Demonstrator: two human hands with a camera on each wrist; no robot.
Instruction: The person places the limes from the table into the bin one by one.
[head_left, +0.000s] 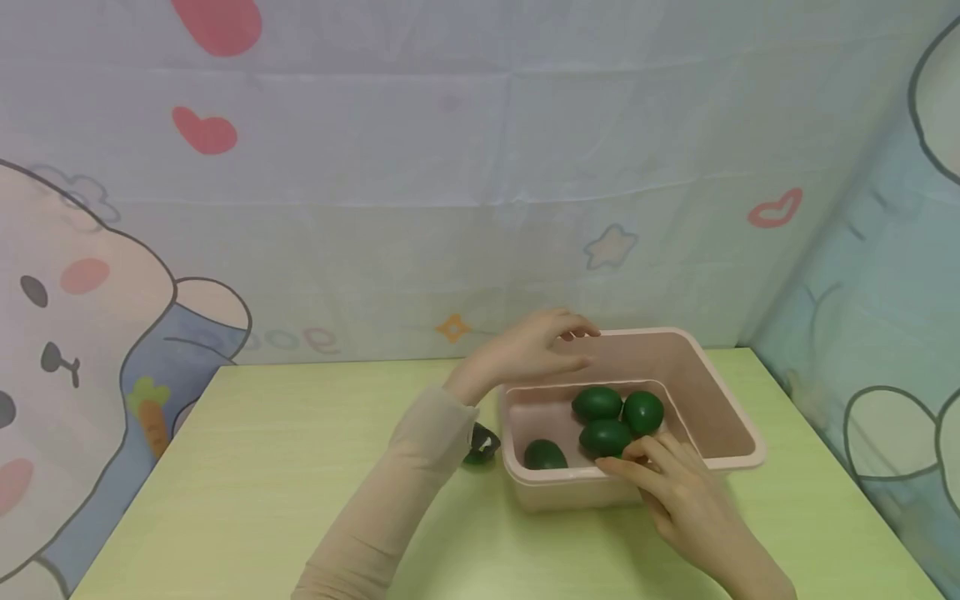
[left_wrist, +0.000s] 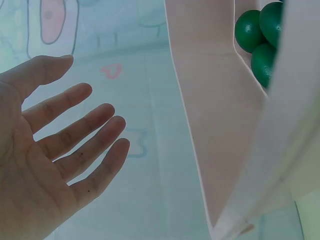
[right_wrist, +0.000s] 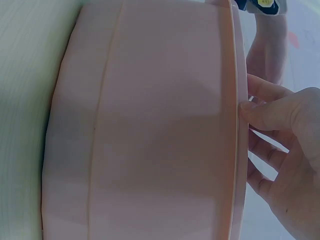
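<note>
A pale pink plastic bin stands on the table. Inside are several smooth, dark green avocado-like fruits, most of them grouped towards the right and one apart at the near left. My left hand hovers over the bin's far left rim, its fingers spread and holding nothing, as the left wrist view also shows. My right hand grips the near rim, with the thumb against the outside and the fingers bent over behind the rim. Its fingertips are close to the fruits in the head view.
The bin sits on a light green table, near its back right. Just left of the bin, by the left sleeve, a black item shows with a dark green patch under it. A printed cloth hangs behind the table.
</note>
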